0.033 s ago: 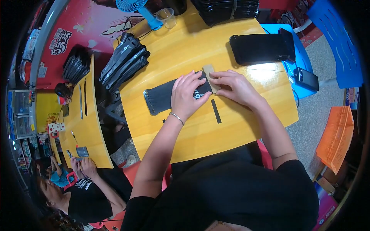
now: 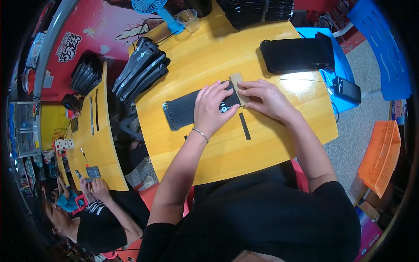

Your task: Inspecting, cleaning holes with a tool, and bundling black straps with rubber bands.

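A flat black panel (image 2: 181, 110) with a row of small notches along its left end and a white print near its right end lies on the yellow table (image 2: 279, 139). My left hand (image 2: 210, 105) rests on it, palm down with the fingers spread. At the panel's right end sits a narrow tan strip (image 2: 235, 82). My right hand (image 2: 268, 99) grips this strip, thumb and fingers at its edge; part of it is hidden beneath them. Just below the hands lies a thin black strip (image 2: 245, 126). A small dark scrap (image 2: 186, 137) shows beside my left forearm.
Folded black pieces (image 2: 142, 65) are piled at the far left, with a blue fan (image 2: 168, 19) and a clear cup (image 2: 188, 19) behind. More black pieces are stacked (image 2: 257, 13) at the back; others (image 2: 292, 56) lie right. Another person works at a table (image 2: 102, 144) leftward.
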### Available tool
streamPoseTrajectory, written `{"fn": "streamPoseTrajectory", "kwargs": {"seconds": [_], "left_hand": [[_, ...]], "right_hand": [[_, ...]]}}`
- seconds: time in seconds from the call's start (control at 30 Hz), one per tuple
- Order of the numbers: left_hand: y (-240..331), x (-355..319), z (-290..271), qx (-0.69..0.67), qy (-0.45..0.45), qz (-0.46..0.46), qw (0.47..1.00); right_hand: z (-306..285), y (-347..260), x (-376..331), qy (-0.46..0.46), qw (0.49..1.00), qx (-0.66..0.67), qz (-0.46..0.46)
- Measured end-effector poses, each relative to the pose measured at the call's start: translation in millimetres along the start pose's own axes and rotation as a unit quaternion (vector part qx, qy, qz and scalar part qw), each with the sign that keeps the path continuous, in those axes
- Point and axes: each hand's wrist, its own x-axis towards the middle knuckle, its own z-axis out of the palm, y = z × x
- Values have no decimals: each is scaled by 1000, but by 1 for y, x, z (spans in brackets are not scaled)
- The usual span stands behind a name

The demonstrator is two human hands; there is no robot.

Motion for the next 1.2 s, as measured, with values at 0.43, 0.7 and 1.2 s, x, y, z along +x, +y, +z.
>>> {"fn": "streamPoseTrajectory", "kwargs": {"seconds": [0.43,0.7,1.2], "left_hand": [[4,4,-4,1,6,9,1000],[6,4,-4,7,2,12,1000],[2,-4,-7,-2,-2,14,1000]], "right_hand": [[-6,-9,2,-20,999,-3,38],[-6,-8,1,-24,999,-2,40],[3,-6,-2,6,999,-33,-13]]}}
